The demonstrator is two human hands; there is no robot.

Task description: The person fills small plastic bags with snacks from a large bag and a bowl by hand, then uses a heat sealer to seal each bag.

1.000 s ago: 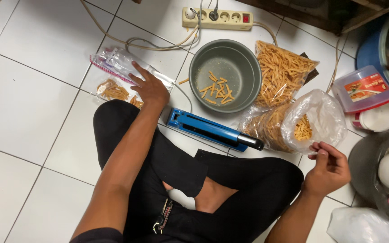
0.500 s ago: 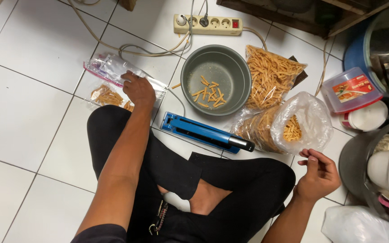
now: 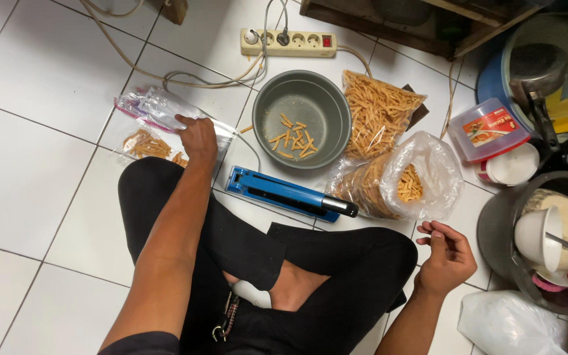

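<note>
Floor [image 3: 27,164] of white tiles, seen from above, crossed legs in black trousers at bottom centre. Landmark: grey pot [image 3: 301,118], a few fried snack sticks lying in its bottom.

Left hand [image 3: 197,137] stretched out to left of pot, palm down on a pile of small clear bags [image 3: 156,108]; fingers pressed together, flat against the plastic, tips hidden under the hand. Small filled bag of sticks [image 3: 144,144] just left of that hand, lying flat on the tile, touching the pile.

Right hand [image 3: 447,253] well below and right of pot, beside the right knee, palm up, fingers loosely curled and slightly apart, holding nothing that can be seen.

Blue bag sealer [image 3: 287,192] just below pot, lying slantwise, dark handle end pointing right. Large sealed bag of sticks [image 3: 376,112] touching pot's right side. Open clear sack of sticks [image 3: 402,181] below and right of pot, mouth up. White power strip [image 3: 287,43] just above pot, two plugs in, cords trailing left. Lidded plastic tub [image 3: 488,128] far right of pot.
</note>
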